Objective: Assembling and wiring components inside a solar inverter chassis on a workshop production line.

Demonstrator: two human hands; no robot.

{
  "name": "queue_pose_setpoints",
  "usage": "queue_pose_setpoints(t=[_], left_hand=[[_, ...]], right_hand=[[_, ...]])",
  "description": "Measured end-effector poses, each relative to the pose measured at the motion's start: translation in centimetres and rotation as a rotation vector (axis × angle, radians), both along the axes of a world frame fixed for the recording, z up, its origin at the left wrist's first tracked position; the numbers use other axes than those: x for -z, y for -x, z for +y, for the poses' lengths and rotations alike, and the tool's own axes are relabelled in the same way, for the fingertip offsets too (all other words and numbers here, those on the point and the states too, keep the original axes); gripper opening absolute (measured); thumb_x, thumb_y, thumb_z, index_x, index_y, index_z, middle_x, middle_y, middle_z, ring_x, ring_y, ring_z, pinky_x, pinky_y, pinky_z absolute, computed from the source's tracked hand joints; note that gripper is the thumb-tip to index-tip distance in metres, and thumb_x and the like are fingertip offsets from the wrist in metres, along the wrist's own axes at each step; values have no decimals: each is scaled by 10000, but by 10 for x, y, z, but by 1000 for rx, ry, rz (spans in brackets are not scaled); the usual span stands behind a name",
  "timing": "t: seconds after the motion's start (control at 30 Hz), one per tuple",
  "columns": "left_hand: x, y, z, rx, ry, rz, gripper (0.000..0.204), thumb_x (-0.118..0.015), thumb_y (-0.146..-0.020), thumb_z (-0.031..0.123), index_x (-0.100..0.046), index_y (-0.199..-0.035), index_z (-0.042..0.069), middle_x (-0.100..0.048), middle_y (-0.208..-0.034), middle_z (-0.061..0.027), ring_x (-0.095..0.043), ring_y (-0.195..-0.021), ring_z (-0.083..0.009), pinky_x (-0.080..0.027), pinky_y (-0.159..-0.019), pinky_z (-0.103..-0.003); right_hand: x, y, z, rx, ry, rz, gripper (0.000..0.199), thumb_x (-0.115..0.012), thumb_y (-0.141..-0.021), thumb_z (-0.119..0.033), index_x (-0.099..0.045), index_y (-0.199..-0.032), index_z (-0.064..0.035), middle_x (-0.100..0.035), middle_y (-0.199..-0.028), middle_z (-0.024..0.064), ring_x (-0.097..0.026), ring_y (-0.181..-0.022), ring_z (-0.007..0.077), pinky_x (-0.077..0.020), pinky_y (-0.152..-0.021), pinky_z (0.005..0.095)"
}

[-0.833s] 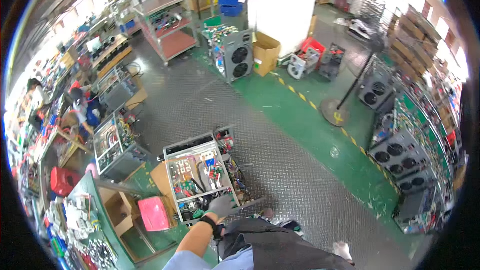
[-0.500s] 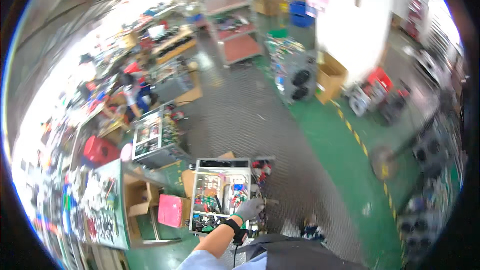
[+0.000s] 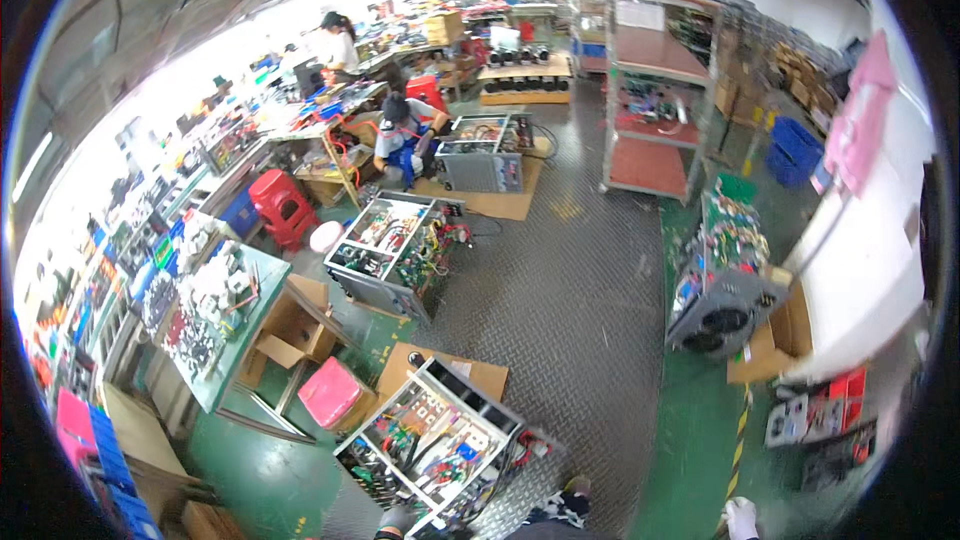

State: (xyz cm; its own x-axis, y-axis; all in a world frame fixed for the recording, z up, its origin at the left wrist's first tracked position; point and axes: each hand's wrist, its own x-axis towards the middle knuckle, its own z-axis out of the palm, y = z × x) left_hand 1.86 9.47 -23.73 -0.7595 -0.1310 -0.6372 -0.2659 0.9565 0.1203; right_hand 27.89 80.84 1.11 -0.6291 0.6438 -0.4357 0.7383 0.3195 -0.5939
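An open metal-framed equipment chassis [image 3: 432, 500] stands at the lower middle, tilted in the view, packed with circuit boards, coloured wires and black parts. My left hand [image 3: 397, 518], in a grey glove, is at the chassis's near edge, mostly cut off by the picture's lower rim; its fingers do not show clearly. Well to the right, over the green floor, my right hand [image 3: 740, 518] in a pale glove has its fingers curled. What it holds, if anything, is too small to make out.
A pink-topped stool [image 3: 332, 392] and a cluttered workbench [image 3: 265, 290] stand left. Beyond are another open chassis [image 3: 385, 290] and a crouching co-worker [image 3: 402, 130]. A wheeled shelf rack [image 3: 650, 168] stands far off; a fan unit [image 3: 725, 315] is right.
The view has swung up and left, showing more of the workshop. My left hand has gone from the chassis's right side to its near edge. My right hand has come into view.
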Motion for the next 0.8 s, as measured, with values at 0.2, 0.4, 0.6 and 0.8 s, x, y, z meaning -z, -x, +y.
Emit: queue_pose_setpoints(t=[0.2,0.4,0.6,0.8], left_hand=[[-97,83,170,-43,-391,-165,506,-531,-807,539,-662,-1078,132,-677,-1031,-151,-624,-1020,-337,-484,-863,-416],[-124,190,208,-390,-294,223,444,-561,-816,469,-674,-1054,111,-668,-1039,-158,-622,-1012,-329,-479,-884,-414],[-55,160,214,-728,-352,205,430,-643,-789,411,-622,-1092,106,-641,-1055,-177,-642,-934,-347,-499,-817,-443],[-127,120,280,-707,-331,207,368,-618,-844,359,-650,-1003,29,-673,-963,-201,-633,-937,-363,-497,-800,-428]], right_hand=[[19,159,88,-215,141,-121,301,-538,-877,-243,-667,-972,12,-688,-820,141,-678,-750,202,-529,-685,330],[193,232,276,-988,-226,-448,410,-464,-857,-411,-710,-890,-84,-698,-894,145,-664,-883,337,-503,-795,444],[140,559,286,-805,-176,-363,304,-529,-799,-321,-668,-867,-59,-647,-855,205,-626,-847,387,-492,-754,466],[73,815,195,-768,-29,3,354,-560,-837,-341,-665,-954,-24,-653,-1013,194,-596,-987,378,-474,-838,441]])
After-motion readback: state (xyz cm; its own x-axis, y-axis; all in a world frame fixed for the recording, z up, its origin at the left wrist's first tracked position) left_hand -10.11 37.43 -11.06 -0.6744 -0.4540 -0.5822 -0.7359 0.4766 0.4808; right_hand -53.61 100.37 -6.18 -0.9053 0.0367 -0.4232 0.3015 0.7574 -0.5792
